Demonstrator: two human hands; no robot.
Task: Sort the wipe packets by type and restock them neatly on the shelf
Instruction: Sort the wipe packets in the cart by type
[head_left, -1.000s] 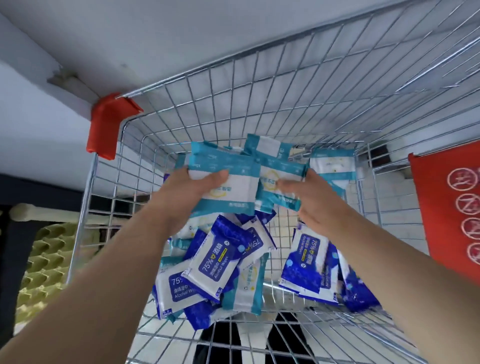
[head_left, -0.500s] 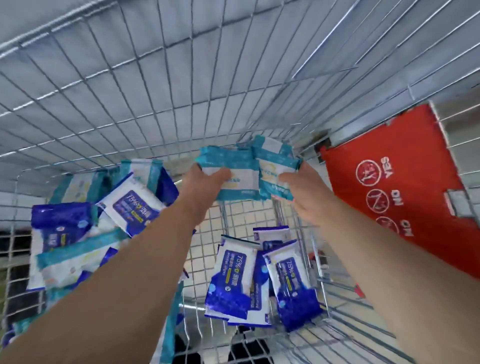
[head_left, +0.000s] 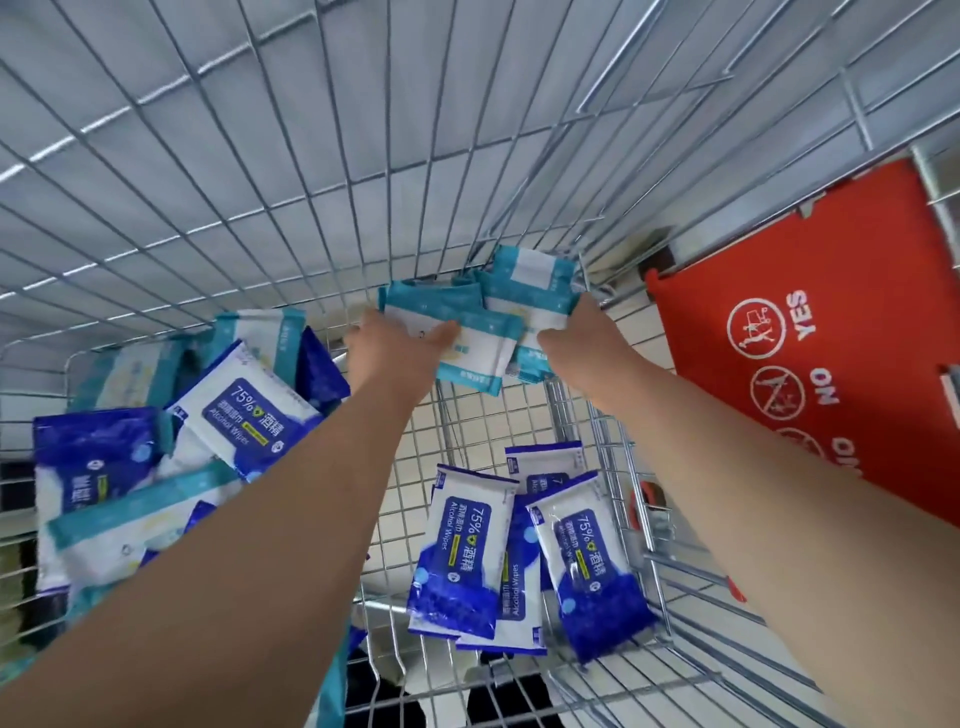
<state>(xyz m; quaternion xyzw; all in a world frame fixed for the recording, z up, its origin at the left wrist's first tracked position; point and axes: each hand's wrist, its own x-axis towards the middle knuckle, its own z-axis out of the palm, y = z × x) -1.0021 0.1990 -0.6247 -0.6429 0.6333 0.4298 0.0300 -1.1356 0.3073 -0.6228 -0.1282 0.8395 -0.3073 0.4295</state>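
Both hands are up at the far right corner of the wire cart (head_left: 311, 182), with a bundle of teal packets (head_left: 485, 338) held between them. The left hand (head_left: 395, 348) grips the bundle's left side: thumb curled over the front face, other fingers hidden behind. The right hand (head_left: 576, 338) grips the right side, its fingers tucked behind the packs and mostly out of sight. The bundle is several teal-and-white packs, fanned and overlapping, held off the cart floor close to the far wire wall. Cannot tell if it touches the wall.

Blue packets (head_left: 462, 545) marked 75% Alcohol Wipes lie loose on the cart floor near the right wall. There are three or four, overlapping and face up, between the two forearms.

A mixed pile (head_left: 98, 457) sits along the cart's left wall, blue and teal packs jumbled together. One blue pack (head_left: 249, 410) lies face up on top, tilted. A teal pack (head_left: 130, 525) sits lower at the near left, partly under the left forearm.

A red panel (head_left: 810, 332) with YES/NO pictograms stands at the cart's right edge, past the right forearm. Tiled floor shows through the wire bottom.
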